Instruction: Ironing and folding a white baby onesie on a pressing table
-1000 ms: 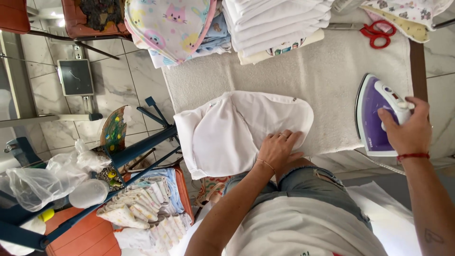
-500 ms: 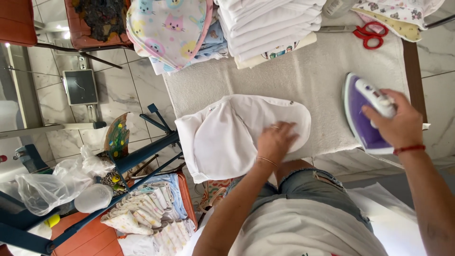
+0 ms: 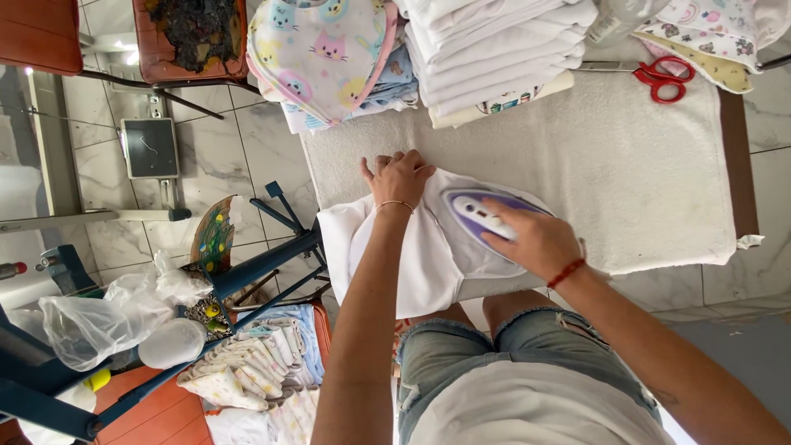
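A single camera on the person's head looks steeply down from close above, past their own forearms and lap, onto the padded ironing table (image 3: 626, 165) that fills the upper frame, with the tiled floor (image 3: 239, 156) and a blue stand (image 3: 272, 255) alongside on the left.

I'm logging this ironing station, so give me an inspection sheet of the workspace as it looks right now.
Surface: padded white ironing table, bare on its right half.
Job's things: white cloth hanging over the near edge; purple iron on it.
Clutter: folded white stack, cat-print fabric, red scissors along the far edge.
Hands: left hand flat on the cloth; right hand gripping the iron.
Cables: nothing seen.
Surroundings: tiled floor, clear plastic bag, folded printed cloths below.
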